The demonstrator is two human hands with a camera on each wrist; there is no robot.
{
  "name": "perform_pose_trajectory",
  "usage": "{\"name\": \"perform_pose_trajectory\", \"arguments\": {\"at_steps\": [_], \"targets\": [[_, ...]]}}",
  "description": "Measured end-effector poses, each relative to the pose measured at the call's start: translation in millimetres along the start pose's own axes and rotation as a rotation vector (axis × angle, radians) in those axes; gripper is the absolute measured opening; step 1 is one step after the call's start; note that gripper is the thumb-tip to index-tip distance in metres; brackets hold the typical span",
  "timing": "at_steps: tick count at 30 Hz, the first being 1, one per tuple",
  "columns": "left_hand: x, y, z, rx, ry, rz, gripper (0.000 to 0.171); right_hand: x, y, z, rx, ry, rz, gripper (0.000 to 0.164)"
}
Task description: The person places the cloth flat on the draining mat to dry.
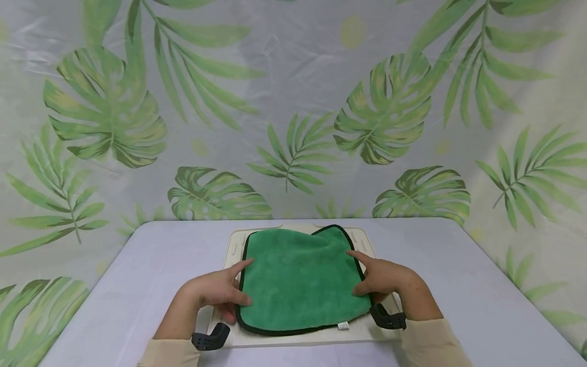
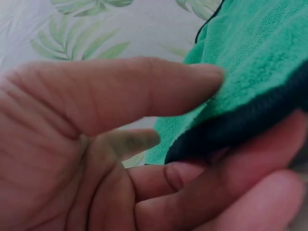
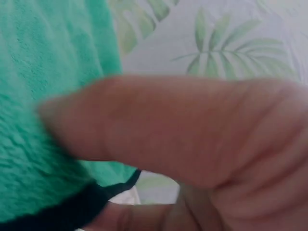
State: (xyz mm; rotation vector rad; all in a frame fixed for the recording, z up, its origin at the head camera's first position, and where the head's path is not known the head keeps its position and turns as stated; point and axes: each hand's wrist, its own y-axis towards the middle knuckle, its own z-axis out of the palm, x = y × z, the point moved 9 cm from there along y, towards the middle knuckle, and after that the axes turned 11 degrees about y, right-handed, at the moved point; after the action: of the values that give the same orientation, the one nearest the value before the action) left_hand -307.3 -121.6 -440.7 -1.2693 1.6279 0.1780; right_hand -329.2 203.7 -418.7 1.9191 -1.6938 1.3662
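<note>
A green plush towel (image 1: 298, 280) with a black bound edge is spread between both hands, over a cream board (image 1: 275, 340). The left hand (image 1: 219, 289) grips the towel's left edge. In the left wrist view its thumb (image 2: 144, 89) lies on the green side, with fingers under the dark border. The right hand (image 1: 385, 277) holds the opposite edge. The right wrist view has its thumb (image 3: 139, 120) over the plush face and a finger below the border. The towel's far right corner is raised in a fold. Its underside and most of the board are hidden.
The board rests on a table with a white cover (image 1: 151, 270). Behind it hangs a pale curtain (image 1: 293, 76) printed with green leaves. A small white tag (image 1: 343, 325) hangs from the towel's near edge. Dark wrist mounts (image 1: 211, 337) sit on both wrists.
</note>
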Motion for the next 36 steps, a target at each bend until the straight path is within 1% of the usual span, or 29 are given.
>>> {"name": "perform_pose_trajectory", "arguments": {"at_steps": [2, 5, 9, 13, 15, 16, 17, 18, 20, 21, 22, 23, 24, 26, 28, 30, 32, 36], "targets": [[0.2, -0.8, 2.5, 0.029, -0.013, -0.008, 0.107, 0, -3, 1, 0.037, 0.006, 0.009, 0.105], [-0.7, -3.6, 3.6, 0.053, -0.025, 0.002, 0.108, 0, -6, 1, 0.055, 0.002, 0.008, 0.103], [-1.3, -8.0, 1.4, 0.062, -0.031, 0.013, 0.106, -2, -7, -2, 0.053, 0.010, 0.004, 0.098], [0.4, -10.0, -0.3, 0.082, -0.026, 0.019, 0.103, -6, -5, -5, 0.046, 0.034, 0.021, 0.095], [1.6, -8.5, -2.4, 0.069, -0.005, 0.025, 0.099, -8, -1, -5, 0.034, 0.043, 0.015, 0.093], [1.7, -6.8, -4.7, 0.047, 0.015, 0.035, 0.097, -8, 2, -6, 0.015, 0.040, -0.003, 0.089], [1.6, -4.6, -8.0, 0.008, 0.037, 0.047, 0.094, -7, 5, -7, -0.008, 0.038, -0.031, 0.086], [1.4, -1.8, -12.0, -0.044, 0.054, 0.058, 0.090, -6, 8, -8, -0.039, 0.030, -0.066, 0.081], [-0.3, 4.9, -21.2, -0.181, 0.060, 0.086, 0.083, -3, 16, -12, -0.130, 0.014, -0.139, 0.069], [-1.9, 8.5, -25.2, -0.249, 0.050, 0.108, 0.079, -1, 19, -14, -0.185, 0.007, -0.178, 0.063], [-3.0, 12.1, -27.8, -0.305, 0.018, 0.130, 0.076, 1, 23, -16, -0.236, 0.004, -0.214, 0.058], [-4.0, 15.8, -29.0, -0.353, -0.027, 0.150, 0.074, 2, 26, -16, -0.278, 0.008, -0.241, 0.055], [-5.2, 19.7, -28.4, -0.382, -0.076, 0.171, 0.072, 3, 30, -16, -0.314, 0.016, -0.259, 0.052], [-8.1, 27.3, -23.6, -0.402, -0.156, 0.212, 0.071, 4, 35, -12, -0.354, 0.042, -0.287, 0.051], [-9.8, 33.0, -17.3, -0.405, -0.185, 0.233, 0.071, 5, 40, -7, -0.361, 0.060, -0.296, 0.053], [-10.3, 35.9, -12.7, -0.414, -0.173, 0.233, 0.071, 4, 42, -3, -0.367, 0.071, -0.290, 0.055], [-9.2, 37.1, -11.8, -0.435, -0.149, 0.228, 0.072, 4, 43, -1, -0.381, 0.066, -0.284, 0.056], [-6.9, 35.5, -18.8, -0.485, -0.117, 0.221, 0.073, 7, 41, -4, -0.421, 0.063, -0.301, 0.061]]}}
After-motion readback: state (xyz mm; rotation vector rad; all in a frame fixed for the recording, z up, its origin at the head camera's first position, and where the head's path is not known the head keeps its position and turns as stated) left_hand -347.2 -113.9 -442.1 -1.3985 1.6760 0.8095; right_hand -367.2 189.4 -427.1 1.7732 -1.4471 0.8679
